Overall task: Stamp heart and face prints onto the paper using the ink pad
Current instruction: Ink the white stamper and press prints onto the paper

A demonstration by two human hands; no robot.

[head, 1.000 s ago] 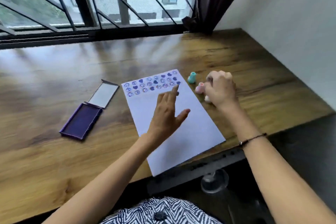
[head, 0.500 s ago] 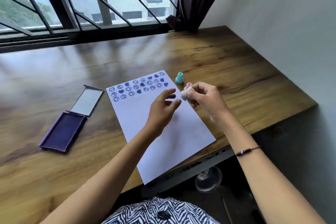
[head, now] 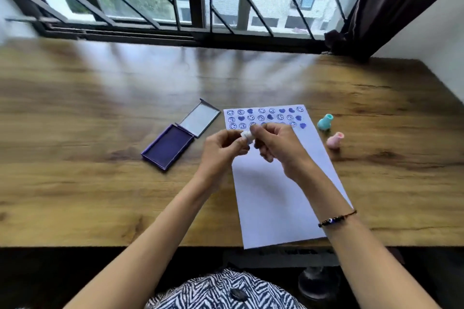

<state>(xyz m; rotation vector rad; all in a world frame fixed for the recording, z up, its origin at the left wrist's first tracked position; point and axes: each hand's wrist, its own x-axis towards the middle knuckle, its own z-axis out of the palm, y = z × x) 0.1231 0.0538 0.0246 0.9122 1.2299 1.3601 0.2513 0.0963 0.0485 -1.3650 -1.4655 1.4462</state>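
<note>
A white sheet of paper lies on the wooden desk, with rows of blue heart and face prints along its far edge. My left hand and my right hand meet above the paper, both pinching a small white stamp between their fingertips. The open purple ink pad sits left of the paper with its lid folded back. A teal stamp and a pink stamp stand on the desk right of the paper.
The wooden desk runs to a barred window at the back and a white wall on the right. A dark curtain hangs at the back right corner. The desk's near edge is just below the paper.
My right hand picked a white stamp from the group on the right and carried it left over the paper. My left hand rose and closed on it too. The head view swung left.
</note>
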